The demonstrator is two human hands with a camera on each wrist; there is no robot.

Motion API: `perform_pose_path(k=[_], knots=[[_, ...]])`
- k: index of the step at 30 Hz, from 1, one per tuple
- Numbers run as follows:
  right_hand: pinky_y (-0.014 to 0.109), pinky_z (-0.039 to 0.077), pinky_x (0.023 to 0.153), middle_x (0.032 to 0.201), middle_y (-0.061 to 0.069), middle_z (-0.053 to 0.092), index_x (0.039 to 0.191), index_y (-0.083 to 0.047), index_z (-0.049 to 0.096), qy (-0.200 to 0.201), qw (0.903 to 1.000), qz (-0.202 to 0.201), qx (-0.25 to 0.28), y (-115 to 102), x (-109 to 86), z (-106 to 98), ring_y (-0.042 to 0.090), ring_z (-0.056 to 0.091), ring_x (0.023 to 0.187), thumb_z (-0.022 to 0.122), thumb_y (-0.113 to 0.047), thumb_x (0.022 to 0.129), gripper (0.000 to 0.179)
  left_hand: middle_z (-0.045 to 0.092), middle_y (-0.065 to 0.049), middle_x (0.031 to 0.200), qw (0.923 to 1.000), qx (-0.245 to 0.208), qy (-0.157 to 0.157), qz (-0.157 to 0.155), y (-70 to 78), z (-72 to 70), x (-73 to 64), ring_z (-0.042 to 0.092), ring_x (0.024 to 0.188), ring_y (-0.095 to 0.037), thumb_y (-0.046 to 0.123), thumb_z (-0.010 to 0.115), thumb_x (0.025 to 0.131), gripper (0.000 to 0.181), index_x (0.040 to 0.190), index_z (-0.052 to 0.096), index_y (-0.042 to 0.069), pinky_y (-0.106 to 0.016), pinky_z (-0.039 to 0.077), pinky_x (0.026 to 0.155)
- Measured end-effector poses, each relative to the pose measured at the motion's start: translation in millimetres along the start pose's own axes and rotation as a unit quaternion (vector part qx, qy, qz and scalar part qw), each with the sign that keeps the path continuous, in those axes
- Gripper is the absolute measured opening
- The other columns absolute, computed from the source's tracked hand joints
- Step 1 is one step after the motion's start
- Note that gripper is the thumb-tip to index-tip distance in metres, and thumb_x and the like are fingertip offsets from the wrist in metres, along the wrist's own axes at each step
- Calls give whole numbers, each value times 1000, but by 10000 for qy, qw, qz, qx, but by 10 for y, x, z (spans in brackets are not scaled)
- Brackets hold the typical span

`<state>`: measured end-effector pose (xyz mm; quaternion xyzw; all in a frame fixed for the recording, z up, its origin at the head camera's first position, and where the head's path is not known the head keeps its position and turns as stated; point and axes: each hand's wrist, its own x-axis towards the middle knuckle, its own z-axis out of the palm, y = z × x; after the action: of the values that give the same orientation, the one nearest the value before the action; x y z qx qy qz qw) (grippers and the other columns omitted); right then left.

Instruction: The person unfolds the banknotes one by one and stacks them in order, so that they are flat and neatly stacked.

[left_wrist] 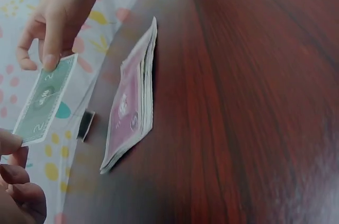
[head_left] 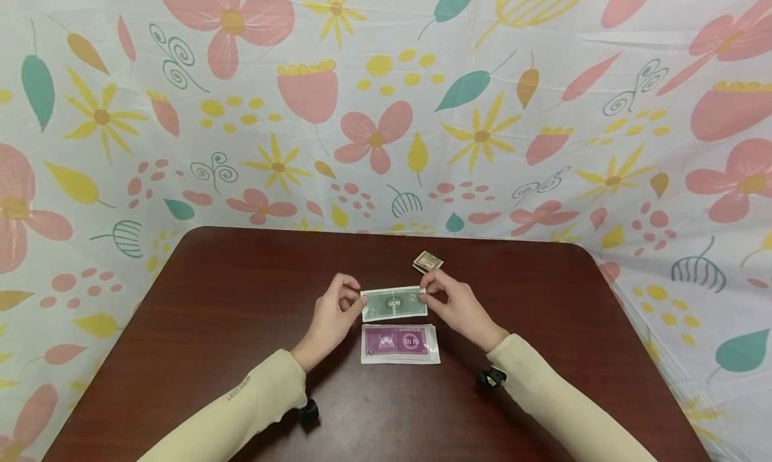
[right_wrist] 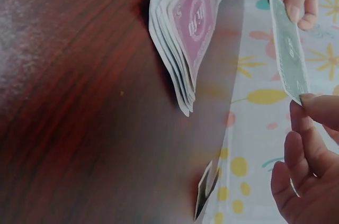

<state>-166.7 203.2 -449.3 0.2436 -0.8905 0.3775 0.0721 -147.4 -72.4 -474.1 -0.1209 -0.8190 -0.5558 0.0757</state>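
Between both hands a green play banknote (head_left: 394, 304) marked with a 2 is held up flat by its two short ends. My left hand (head_left: 333, 314) pinches its left end between thumb and fingers. The right end is pinched by my right hand (head_left: 460, 308), thumb on the printed face. Just nearer on the table lies a stack of banknotes (head_left: 398, 344) with a purple note on top. Both wrist views show the green note (left_wrist: 45, 99) raised apart from the purple stack (right_wrist: 193, 28), whose layered edges fan slightly.
Behind the right hand a small folded brown note (head_left: 427, 261) lies on the dark red-brown wooden table (head_left: 265, 267). A white cloth (head_left: 386, 200) printed with flowers hangs along the table's back and sides.
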Motion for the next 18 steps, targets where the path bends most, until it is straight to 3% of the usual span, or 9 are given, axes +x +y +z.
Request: perform_pose_path(k=[6,8,11,18], knots=[[32,50,74,90,-8,73,100,-15,75,-92,9991,18,-405,-8,-61,9,11,59,82,80,-10,92,10,67,5,87,9960,634,-351,520,-1,-16,-29,54,70,-9,12,72,99,4,101,68,11,-26,47,65],[33,51,74,92,-7,73,101,-14,76,-188,9987,68,-478,-6,-91,17,11,58,82,79,-8,92,11,68,5,88,9945,739,-493,557,-10,-17,-46,54,72,-8,12,74,98,4,100,72,10,-26,48,66],[33,51,75,93,-5,71,105,-12,75,-413,9979,104,-492,4,-147,34,13,59,85,78,-6,92,15,67,3,89,9929,803,-723,500,-23,-16,-81,52,70,-8,9,75,96,9,105,75,8,-26,48,64],[29,50,74,88,-11,65,107,-13,72,-878,9949,207,-456,76,-293,88,10,55,84,76,-6,94,15,65,6,89,9863,918,-1367,41,-48,1,-138,49,68,-9,10,75,96,16,112,77,9,-25,44,61]])
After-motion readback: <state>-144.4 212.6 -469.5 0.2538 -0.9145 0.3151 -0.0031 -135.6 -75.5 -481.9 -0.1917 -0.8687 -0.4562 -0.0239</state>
